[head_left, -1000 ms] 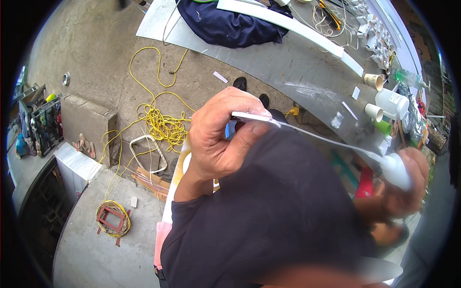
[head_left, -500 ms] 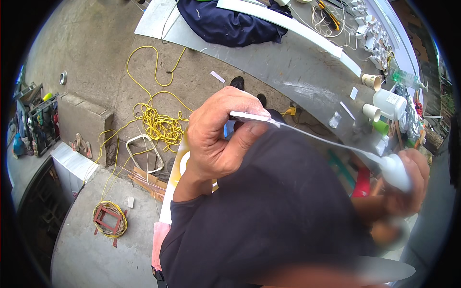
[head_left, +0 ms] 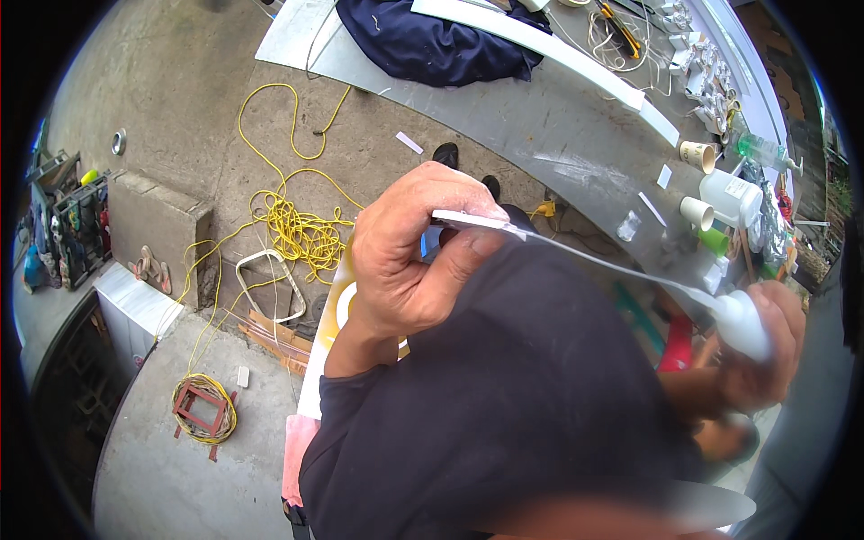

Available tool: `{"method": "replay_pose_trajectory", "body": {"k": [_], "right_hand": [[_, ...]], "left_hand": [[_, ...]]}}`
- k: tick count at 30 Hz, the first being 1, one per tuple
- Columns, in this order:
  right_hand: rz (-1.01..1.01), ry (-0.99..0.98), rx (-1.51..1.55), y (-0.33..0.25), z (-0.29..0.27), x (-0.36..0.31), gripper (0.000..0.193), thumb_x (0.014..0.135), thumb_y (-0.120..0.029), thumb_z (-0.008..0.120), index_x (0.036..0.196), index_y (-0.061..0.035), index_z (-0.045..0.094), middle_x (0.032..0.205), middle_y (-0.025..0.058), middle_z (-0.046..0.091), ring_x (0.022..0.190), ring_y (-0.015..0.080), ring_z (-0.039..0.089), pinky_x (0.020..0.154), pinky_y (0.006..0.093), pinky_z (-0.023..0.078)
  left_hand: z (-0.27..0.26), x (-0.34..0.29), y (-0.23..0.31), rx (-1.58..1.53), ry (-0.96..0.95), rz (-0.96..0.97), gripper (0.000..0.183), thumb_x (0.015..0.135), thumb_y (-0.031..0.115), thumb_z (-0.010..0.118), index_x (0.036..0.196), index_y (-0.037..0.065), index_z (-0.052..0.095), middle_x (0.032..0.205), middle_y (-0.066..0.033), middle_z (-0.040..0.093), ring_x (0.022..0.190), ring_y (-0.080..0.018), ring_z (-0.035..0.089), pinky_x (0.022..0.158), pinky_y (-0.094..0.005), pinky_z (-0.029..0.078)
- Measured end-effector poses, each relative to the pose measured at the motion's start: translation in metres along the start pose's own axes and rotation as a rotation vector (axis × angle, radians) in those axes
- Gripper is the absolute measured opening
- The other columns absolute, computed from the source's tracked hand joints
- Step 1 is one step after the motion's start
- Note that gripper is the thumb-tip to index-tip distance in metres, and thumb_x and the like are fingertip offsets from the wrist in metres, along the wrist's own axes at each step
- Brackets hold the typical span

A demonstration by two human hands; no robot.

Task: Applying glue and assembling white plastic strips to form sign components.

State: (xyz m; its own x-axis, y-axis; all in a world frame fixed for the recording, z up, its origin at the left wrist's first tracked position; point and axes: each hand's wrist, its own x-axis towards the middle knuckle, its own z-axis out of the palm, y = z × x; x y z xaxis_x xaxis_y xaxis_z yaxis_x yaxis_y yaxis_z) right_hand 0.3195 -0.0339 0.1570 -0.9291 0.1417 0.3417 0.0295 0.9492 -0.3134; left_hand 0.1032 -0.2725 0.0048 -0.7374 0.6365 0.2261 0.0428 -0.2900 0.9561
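Observation:
Close in front of me, my left hand [head_left: 409, 256] pinches a small flat white strip [head_left: 463, 219] between thumb and fingers. White dust coats its fingertips. Over on the right, my right hand [head_left: 778, 337] is wrapped round a white squeeze bottle [head_left: 742, 324], tilted on its side. A long thin nozzle [head_left: 612, 264] runs leftward from the bottle, and its tip meets the right end of the strip near my left thumb. Whether anything flows from the tip is too small to tell.
A grey table [head_left: 540, 121] curves across the far right, bearing a dark blue cloth [head_left: 432, 45], long white strips, paper cups [head_left: 697, 157] and a translucent jug [head_left: 727, 196]. Yellow cord [head_left: 301, 229] lies tangled on the concrete floor at left, near a concrete block [head_left: 157, 220].

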Motion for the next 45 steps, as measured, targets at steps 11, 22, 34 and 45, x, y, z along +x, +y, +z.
{"method": "replay_pose_trajectory", "body": {"k": [11, 22, 34, 45], "right_hand": [[-0.001, 0.005, -0.02, 0.001, -0.001, 0.0, 0.047, 0.073, -0.002, 0.077, 0.117, 0.0084, 0.066, 0.099, 0.0248, 0.069, 0.083, 0.0345, 0.068, 0.069, 0.0402, 0.054], [-0.011, -0.009, -0.01, 0.005, -0.002, 0.001, 0.046, 0.074, -0.001, 0.076, 0.117, 0.0085, 0.065, 0.099, 0.0247, 0.07, 0.083, 0.035, 0.069, 0.071, 0.0408, 0.055], [-0.021, -0.005, -0.019, 0.01, -0.001, 0.002, 0.046, 0.075, -0.005, 0.077, 0.117, 0.0096, 0.065, 0.097, 0.0261, 0.07, 0.082, 0.0362, 0.069, 0.07, 0.0417, 0.055], [-0.015, 0.006, 0.0, 0.012, 0.002, 0.006, 0.049, 0.072, -0.003, 0.077, 0.118, 0.0085, 0.065, 0.099, 0.0251, 0.07, 0.082, 0.0346, 0.069, 0.069, 0.0402, 0.053]], "left_hand": [[0.001, 0.0, 0.001, -0.015, 0.015, -0.025, 0.023, 0.084, -0.003, 0.081, 0.103, 0.0, 0.069, 0.092, -0.012, 0.072, 0.075, -0.0173, 0.064, 0.064, -0.0277, 0.048], [0.002, 0.0, 0.002, -0.018, 0.023, -0.045, 0.023, 0.084, -0.004, 0.081, 0.103, 0.001, 0.068, 0.091, -0.0117, 0.072, 0.075, -0.017, 0.064, 0.063, -0.0273, 0.048], [0.002, 0.003, 0.0, -0.004, 0.01, -0.019, 0.024, 0.084, -0.003, 0.081, 0.104, 0.001, 0.068, 0.092, -0.0117, 0.073, 0.075, -0.0166, 0.064, 0.062, -0.027, 0.047], [0.002, 0.007, 0.002, -0.008, 0.01, -0.041, 0.024, 0.084, -0.004, 0.081, 0.103, 0.002, 0.068, 0.092, -0.0115, 0.072, 0.077, -0.0174, 0.065, 0.063, -0.0271, 0.047]]}}
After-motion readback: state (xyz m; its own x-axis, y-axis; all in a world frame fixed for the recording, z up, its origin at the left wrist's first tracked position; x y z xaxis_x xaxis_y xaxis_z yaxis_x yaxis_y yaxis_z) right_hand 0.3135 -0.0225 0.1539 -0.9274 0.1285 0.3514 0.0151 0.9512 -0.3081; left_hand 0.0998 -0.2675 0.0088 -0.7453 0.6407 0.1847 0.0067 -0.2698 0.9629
